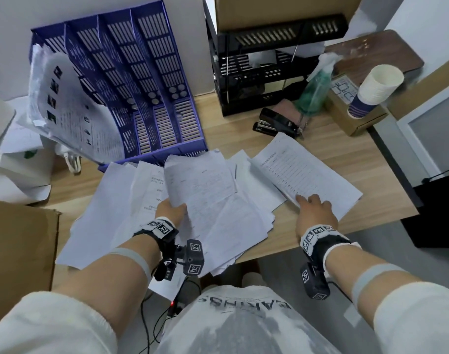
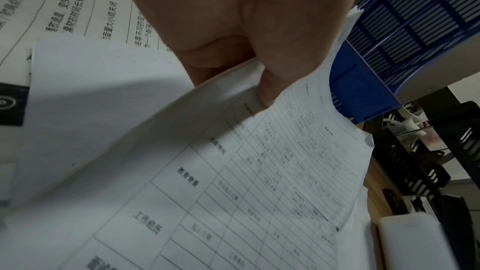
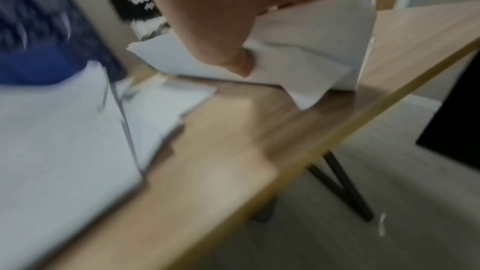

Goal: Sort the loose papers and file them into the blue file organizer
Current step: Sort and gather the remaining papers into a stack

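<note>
Organizer stands at back left of surface, papers leaning in its leftmost slot. Rack right of it, stapler in front of rack, bottle and cups further right, cups on a box. Loose sheets spread in front of organizer; one sheet at their right.

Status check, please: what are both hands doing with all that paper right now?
Left hand grips a printed white sheet. Right hand lifts another form sheet's edge. Blue plastic file organizer: leftmost slot filled. Nothing blocking.
</note>
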The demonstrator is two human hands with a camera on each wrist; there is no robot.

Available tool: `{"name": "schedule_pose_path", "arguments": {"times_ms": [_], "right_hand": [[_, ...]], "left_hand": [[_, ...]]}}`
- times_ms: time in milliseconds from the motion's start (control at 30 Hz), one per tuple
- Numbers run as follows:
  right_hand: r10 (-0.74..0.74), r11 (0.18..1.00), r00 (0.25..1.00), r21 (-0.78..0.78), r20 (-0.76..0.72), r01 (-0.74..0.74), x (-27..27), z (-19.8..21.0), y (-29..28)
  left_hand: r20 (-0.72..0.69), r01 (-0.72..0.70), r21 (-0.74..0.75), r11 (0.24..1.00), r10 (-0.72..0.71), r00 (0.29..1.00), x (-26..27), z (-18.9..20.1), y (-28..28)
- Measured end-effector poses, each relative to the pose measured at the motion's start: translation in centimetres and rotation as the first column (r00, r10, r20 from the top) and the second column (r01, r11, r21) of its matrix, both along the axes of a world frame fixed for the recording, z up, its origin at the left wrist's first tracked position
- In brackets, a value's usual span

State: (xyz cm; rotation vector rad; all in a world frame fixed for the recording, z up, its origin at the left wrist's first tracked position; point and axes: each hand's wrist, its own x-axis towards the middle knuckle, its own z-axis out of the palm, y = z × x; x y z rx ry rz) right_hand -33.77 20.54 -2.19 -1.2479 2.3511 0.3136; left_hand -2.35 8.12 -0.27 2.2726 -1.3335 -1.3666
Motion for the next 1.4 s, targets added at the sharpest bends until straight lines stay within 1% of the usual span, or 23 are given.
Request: {"name": "schedule_pose_path", "arguments": {"times_ms": [100, 167, 233, 300, 367, 467, 533, 600, 667, 767, 800, 867, 967, 1000, 1033, 1067, 1100, 1133, 1167, 1200, 1233, 1300, 1400], "right_hand": [[-0.199, 0.952, 0.963, -0.195, 0.184, 0.234, 0.2, 1.7, -0.6], [-0.215, 0.913, 0.932, -0.277, 0.293, 0.298, 1.6, 3.0, -0.8], [-0.122, 0.917, 0.917, -0.311, 0.38, 0.251, 3.8, 4.3, -0.9], [-0.012, 0.948, 0.889, -0.278, 0.457, 0.156, 6.3, 5.4, -1.0], [0.08, 0.98, 0.865, -0.197, 0.495, 0.022, 8.9, 6.2, -1.4], [0.22, 0.973, 0.79, -0.183, 0.572, -0.139, 12.3, 6.3, -1.6], [0.238, 0.971, 0.734, -0.148, 0.636, -0.186, 13.4, 5.5, -1.6], [0.179, 0.981, 0.701, -0.071, 0.69, -0.181, 13.4, 4.4, -1.7], [0.137, 0.99, 0.701, -0.078, 0.699, -0.116, 12.5, 3.8, -1.8], [0.02, 0.971, 0.826, -0.209, 0.563, 0.119, 10.0, 3.6, -2.5], [-0.06, 0.953, 0.834, -0.217, 0.549, 0.211, 9.2, 3.6, -2.8], [-0.161, 0.929, 0.765, -0.165, 0.623, 0.33, 8.1, 3.5, -3.2], [-0.166, 0.927, 0.672, -0.118, 0.721, 0.355, 7.9, 3.6, -3.3], [-0.15, 0.933, 0.661, -0.117, 0.735, 0.342, 8.2, 4.0, -3.3], [-0.131, 0.941, 0.662, -0.117, 0.738, 0.318, 8.5, 4.5, -3.3], [-0.133, 0.946, 0.679, -0.111, 0.722, 0.304, 8.7, 4.6, -3.2], [-0.14, 0.944, 0.706, -0.122, 0.694, 0.307, 8.9, 4.6, -3.1], [-0.167, 0.933, 0.738, -0.139, 0.654, 0.333, 9.0, 4.6, -2.9], [-0.201, 0.914, 0.758, -0.159, 0.621, 0.373, 9.2, 4.6, -2.7], [-0.24, 0.896, 0.768, -0.17, 0.593, 0.411, 9.3, 4.7, -2.4], [-0.269, 0.883, 0.775, -0.176, 0.572, 0.436, 9.3, 4.6, -2.1], [-0.313, 0.872, 0.781, -0.162, 0.541, 0.461, 9.0, 4.4, -1.5], [-0.364, 0.869, 0.765, -0.101, 0.532, 0.484, 8.9, 4.3, -0.6]], "left_hand": [[-0.063, -0.037, 0.028, 0.999, 0.039, 0.997, -0.4, -0.2, 0.5], [-0.122, -0.054, 0.057, 0.997, 0.06, 0.991, -0.9, -0.2, 0.8], [-0.195, -0.039, 0.081, 0.996, 0.055, 0.979, -1.8, -0.1, 1.2], [-0.299, -0.037, 0.104, 0.994, 0.066, 0.952, -2.5, 0.0, 1.4], [-0.444, -0.04, 0.157, 0.987, 0.107, 0.889, -3.3, 0.6, 1.7], [-0.594, 0.074, 0.233, 0.97, 0.082, 0.8, -4.3, 2.6, 2.4], [-0.583, 0.131, 0.188, 0.973, 0.003, 0.813, -4.0, 2.2, 2.8], [-0.448, 0.156, 0.1, 0.983, -0.095, 0.889, -3.1, 1.2, 2.9], [-0.303, 0.172, 0.035, 0.985, -0.153, 0.941, -1.8, 0.5, 2.7], [-0.374, 0.122, 0.027, 0.992, -0.103, 0.922, 0.0, -0.1, 2.4], [-0.413, 0.117, 0.027, 0.993, -0.096, 0.906, 0.6, 0.0, 2.4], [-0.515, 0.128, 0.026, 0.991, -0.097, 0.852, 1.4, 0.6, 2.5], [-0.66, 0.139, 0.049, 0.989, -0.073, 0.748, 2.6, 0.9, 2.3], [-0.664, 0.14, 0.043, 0.989, -0.076, 0.744, 3.1, 0.8, 2.3], [-0.632, 0.131, 0.018, 0.991, -0.09, 0.77, 3.6, 0.4, 2.1], [-0.534, 0.131, -0.025, 0.991, -0.124, 0.836, 4.3, 0.2, 1.9], [-0.383, 0.126, -0.076, 0.989, -0.146, 0.912, 5.0, -0.1, 1.6], [-0.175, 0.111, -0.131, 0.985, -0.133, 0.976, 6.0, -0.2, 1.5], [0.052, 0.093, -0.188, 0.978, -0.085, 0.995, 7.0, -0.4, 1.3], [0.24, 0.08, -0.234, 0.969, -0.023, 0.971, 8.2, -0.2, 1.2], [0.359, 0.073, -0.243, 0.967, 0.02, 0.933, 9.5, -0.1, 1.2], [0.413, 0.045, -0.186, 0.982, 0.036, 0.91, 11.8, -0.5, 1.0], [0.339, 0.024, -0.031, 0.999, -0.012, 0.941, 13.2, -1.6, 0.7]]}}
